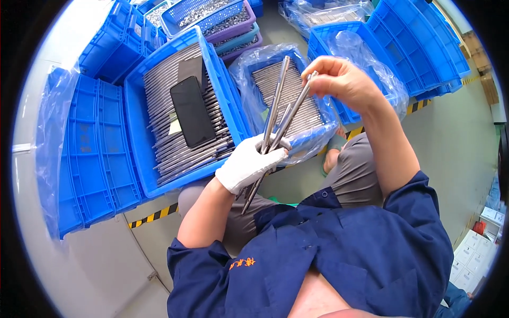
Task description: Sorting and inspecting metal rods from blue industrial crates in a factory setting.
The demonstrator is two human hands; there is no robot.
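Holding metal rods (277, 95) in left grip (249, 164) (orange lettering (243, 263) on jacket (352, 249))

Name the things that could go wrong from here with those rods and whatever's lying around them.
The gloved left hand holds several metal rods that fan apart at the top, so one might slip out.
The right hand is bare at a rod's upper end; any sharp edge there could nick it.
The black phone lies on loose rods in the blue crate and may slide or get scratched.
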